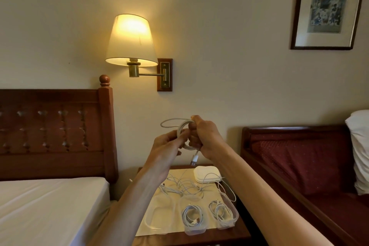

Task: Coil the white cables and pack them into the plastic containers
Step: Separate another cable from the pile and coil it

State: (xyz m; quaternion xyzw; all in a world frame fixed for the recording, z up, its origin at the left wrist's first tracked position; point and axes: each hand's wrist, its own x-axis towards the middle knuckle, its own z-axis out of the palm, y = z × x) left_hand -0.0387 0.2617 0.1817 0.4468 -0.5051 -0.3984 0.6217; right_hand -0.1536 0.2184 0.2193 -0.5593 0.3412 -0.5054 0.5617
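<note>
I hold a partly coiled white cable (182, 128) in the air above the nightstand. My right hand (203, 136) grips the coil in a fist, and the cable's USB plug (194, 159) hangs below it. My left hand (169, 144) pinches the coil's near side, with a loose loop sticking out to the left. On the nightstand lies a tangle of loose white cables (185, 184). Three clear plastic containers stand in front: the left one (157, 218) holds nothing, the middle one (194, 218) and the right one (224, 213) each hold a coiled cable.
White container lids (207, 173) are stacked at the back of the wooden nightstand (199, 238). A bed (46, 201) with a wooden headboard is on the left, a red sofa (299, 166) with a white pillow on the right. A lit wall lamp (131, 40) hangs above.
</note>
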